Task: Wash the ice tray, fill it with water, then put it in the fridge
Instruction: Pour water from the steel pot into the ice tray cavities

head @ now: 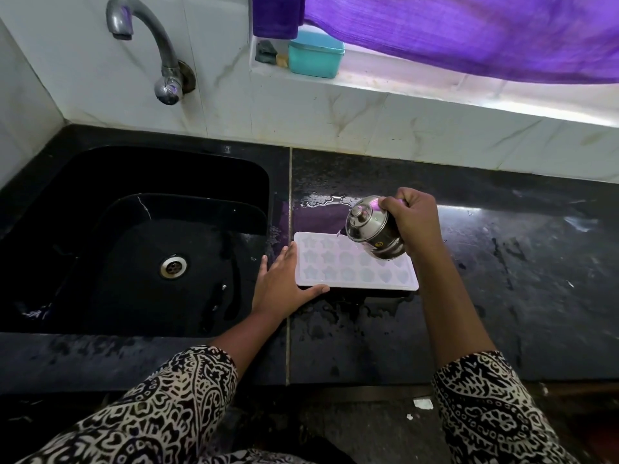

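Note:
A white ice tray (348, 272) with star and heart shaped cells lies flat on the wet black counter (502, 279), just right of the sink. My left hand (284, 283) rests with straight fingers against the tray's left end, thumb along its front edge. My right hand (413, 221) grips a small steel kettle (373, 229) by its handle, tipped toward the left with its spout over the tray's back row. The kettle hides the tray's back right cells.
A black sink (140, 249) with a steel drain (173, 266) lies to the left, under a wall tap (147, 45). On the window ledge stand a teal box (316, 55) and a scrub pad (267, 51); a purple curtain (469, 31) hangs above. Water puddles spread around the tray.

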Demonstrator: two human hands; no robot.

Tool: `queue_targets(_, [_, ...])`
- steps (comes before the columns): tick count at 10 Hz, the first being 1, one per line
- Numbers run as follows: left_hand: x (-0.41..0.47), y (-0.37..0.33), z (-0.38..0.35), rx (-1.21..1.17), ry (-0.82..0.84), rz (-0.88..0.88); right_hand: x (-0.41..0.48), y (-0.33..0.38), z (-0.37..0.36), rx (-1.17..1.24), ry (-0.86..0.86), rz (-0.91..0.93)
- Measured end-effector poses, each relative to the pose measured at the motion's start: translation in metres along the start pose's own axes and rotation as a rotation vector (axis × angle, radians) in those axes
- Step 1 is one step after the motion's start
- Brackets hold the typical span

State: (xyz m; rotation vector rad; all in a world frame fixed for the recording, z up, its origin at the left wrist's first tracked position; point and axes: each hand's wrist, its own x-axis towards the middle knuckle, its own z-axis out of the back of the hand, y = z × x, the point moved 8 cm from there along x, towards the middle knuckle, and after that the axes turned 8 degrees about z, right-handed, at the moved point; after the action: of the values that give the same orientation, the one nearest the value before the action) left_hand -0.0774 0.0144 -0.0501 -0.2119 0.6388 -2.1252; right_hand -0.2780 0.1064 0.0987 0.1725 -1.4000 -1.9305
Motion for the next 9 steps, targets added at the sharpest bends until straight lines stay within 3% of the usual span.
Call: queue_targets(9, [-0.0004, 0.0004, -0.0003, 0.019, -0.003, -0.005, 0.0002, 0.012, 0.0009, -0.042, 0.022, 0.014])
